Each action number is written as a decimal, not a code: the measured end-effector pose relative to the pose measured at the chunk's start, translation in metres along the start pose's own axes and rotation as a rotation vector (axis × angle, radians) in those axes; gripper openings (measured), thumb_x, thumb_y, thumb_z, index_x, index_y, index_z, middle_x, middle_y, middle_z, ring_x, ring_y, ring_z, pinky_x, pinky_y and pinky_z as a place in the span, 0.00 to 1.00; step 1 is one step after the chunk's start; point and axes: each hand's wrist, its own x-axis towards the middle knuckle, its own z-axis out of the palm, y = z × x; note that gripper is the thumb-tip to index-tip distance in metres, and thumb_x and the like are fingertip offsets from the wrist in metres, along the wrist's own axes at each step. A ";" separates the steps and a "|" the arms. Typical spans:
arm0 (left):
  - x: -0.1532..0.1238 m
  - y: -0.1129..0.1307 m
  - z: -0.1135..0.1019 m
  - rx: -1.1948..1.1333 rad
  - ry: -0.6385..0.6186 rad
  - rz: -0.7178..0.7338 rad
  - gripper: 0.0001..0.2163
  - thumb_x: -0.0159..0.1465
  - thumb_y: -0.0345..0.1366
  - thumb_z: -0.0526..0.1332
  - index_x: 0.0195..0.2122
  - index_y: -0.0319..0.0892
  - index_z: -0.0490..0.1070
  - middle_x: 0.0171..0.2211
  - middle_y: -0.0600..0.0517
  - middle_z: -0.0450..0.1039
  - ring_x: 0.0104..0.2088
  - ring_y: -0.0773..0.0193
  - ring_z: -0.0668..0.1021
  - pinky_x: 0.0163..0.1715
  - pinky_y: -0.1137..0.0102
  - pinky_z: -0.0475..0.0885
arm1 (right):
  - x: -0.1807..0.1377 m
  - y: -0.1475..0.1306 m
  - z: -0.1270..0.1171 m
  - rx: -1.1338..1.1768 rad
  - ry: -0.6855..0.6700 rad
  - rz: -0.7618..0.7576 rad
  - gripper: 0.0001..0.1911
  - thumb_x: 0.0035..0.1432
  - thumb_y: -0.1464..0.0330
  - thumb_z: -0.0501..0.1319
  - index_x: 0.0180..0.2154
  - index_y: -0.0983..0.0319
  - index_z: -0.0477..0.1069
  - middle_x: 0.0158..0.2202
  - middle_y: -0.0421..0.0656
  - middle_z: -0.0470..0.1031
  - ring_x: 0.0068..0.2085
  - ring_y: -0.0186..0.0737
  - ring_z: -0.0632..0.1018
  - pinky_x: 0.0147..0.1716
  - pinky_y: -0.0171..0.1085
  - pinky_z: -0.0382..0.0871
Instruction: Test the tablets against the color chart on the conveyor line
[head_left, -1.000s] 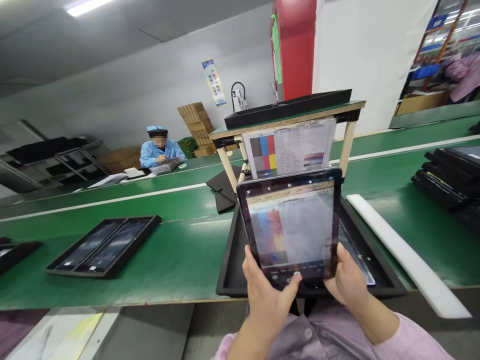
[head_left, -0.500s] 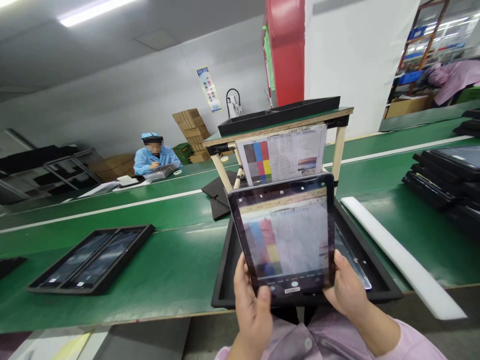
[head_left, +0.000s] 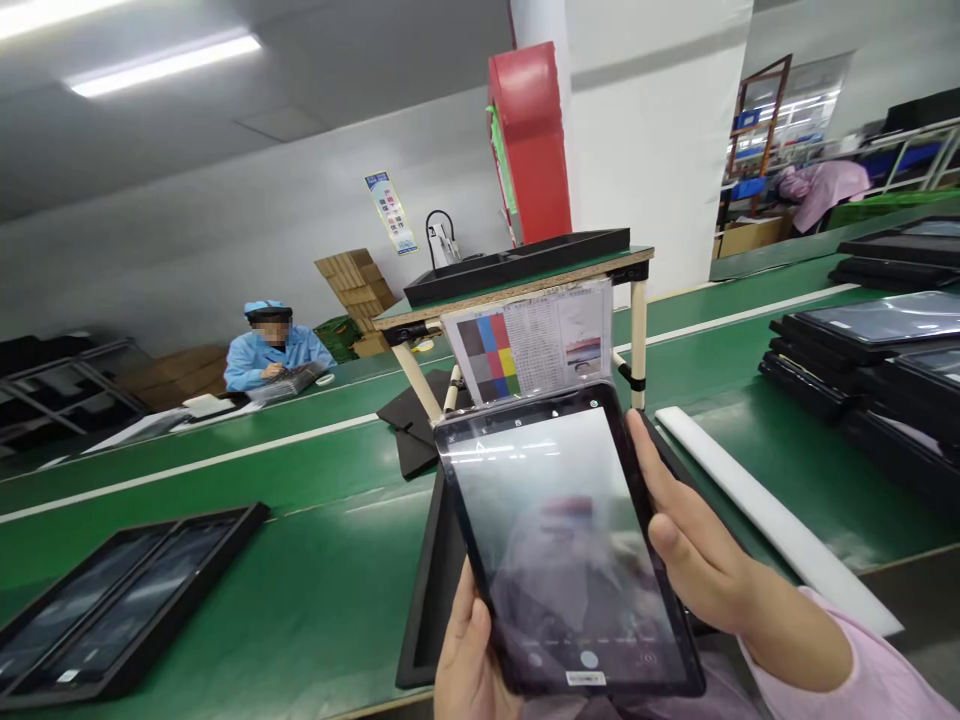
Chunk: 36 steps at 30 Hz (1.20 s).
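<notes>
A black-framed tablet (head_left: 555, 540) is held up in front of me, its screen lit with a camera view and a round white button near the lower edge. My left hand (head_left: 472, 650) grips its lower left edge, thumb on the front. Along the right edge, my right hand (head_left: 694, 540) holds it with the fingers partly hidden behind. Beneath the tablet lies a black tray (head_left: 420, 610), mostly covered by it. Behind stands a small raised shelf (head_left: 517, 285), from which a printed colour chart (head_left: 532, 340) hangs.
At left lies a black tray with two tablets (head_left: 124, 590). A long white foam strip (head_left: 772, 510) lies right of me, before stacked black trays (head_left: 847, 350). Across the green bench (head_left: 322, 560) sits a person in blue (head_left: 274, 350); another in pink (head_left: 821, 190) bends at far right.
My right hand has moved up the tablet's right edge. The tablet sits lower and tilts more, and its screen has gone from the colour chart to a blurred, reflection-like picture. My view has shifted right.
</notes>
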 end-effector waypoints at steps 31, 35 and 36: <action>0.047 0.074 0.000 0.822 0.648 0.078 0.25 0.59 0.43 0.68 0.56 0.39 0.73 0.59 0.39 0.71 0.63 0.49 0.69 0.66 0.56 0.57 | -0.075 0.082 -0.015 -0.354 0.164 0.995 0.38 0.40 0.35 0.58 0.36 0.61 0.77 0.65 0.57 0.62 0.68 0.67 0.57 0.64 0.62 0.56; 0.034 0.070 0.003 1.055 0.546 0.337 0.30 0.61 0.53 0.64 0.62 0.46 0.67 0.63 0.44 0.67 0.64 0.51 0.68 0.66 0.57 0.58 | -0.065 0.061 -0.009 0.265 0.263 1.160 0.43 0.45 0.40 0.64 0.58 0.56 0.68 0.61 0.54 0.69 0.61 0.63 0.70 0.52 0.58 0.73; 0.030 0.067 0.006 1.113 0.504 0.361 0.30 0.62 0.55 0.62 0.61 0.46 0.68 0.62 0.44 0.69 0.63 0.51 0.70 0.65 0.56 0.60 | -0.061 0.058 -0.007 0.368 0.252 1.191 0.47 0.46 0.41 0.66 0.63 0.55 0.61 0.61 0.54 0.68 0.61 0.62 0.71 0.50 0.56 0.75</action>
